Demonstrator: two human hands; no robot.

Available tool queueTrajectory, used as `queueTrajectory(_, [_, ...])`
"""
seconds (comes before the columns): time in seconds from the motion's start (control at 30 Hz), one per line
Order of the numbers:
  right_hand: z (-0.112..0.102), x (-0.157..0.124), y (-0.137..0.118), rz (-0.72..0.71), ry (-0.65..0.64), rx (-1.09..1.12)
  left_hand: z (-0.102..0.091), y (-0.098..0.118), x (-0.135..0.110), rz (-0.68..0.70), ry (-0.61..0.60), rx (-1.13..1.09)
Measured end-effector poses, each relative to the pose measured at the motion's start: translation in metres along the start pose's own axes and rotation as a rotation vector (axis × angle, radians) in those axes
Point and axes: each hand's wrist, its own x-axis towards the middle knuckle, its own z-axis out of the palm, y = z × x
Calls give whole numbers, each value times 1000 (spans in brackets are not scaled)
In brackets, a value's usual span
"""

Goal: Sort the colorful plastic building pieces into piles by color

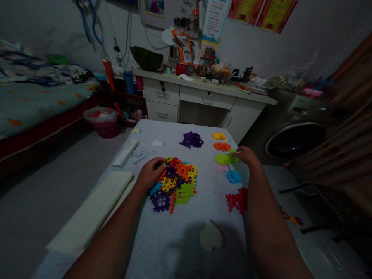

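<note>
Head view, with a clock face centred on the mixed heap: flat, notched pieces in several colours lie jumbled and overlapping on a cloth-covered table. At the heap's 9 o'clock edge is my left hand, its fingers curled against the pieces; I cannot tell whether they grip one or only touch. Between 2 and 3 o'clock, my right hand pinches a green piece at the edge of the green pile, probably by its rim because that leaves the pile undisturbed.

Other single-colour piles curve around the heap: purple pile just past 12, yellow pile between 1 and 2, orange pile at 2, blue pile at 3, red pile near 4, partly hidden by my right forearm. Their grouping seems meant to keep like colours together, within easy reach. A white box lies at 10 o'clock, a cream pad at 8, both apart from the pieces.
</note>
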Motion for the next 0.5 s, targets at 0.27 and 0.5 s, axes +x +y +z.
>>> queueTrajectory(0.27, [23,-10,22,25,50,-63,1,4,0,-5,-2,-53])
queueTrajectory(0.5, [22,-19,14,31,43,-69,2,-1,0,16,23,-24])
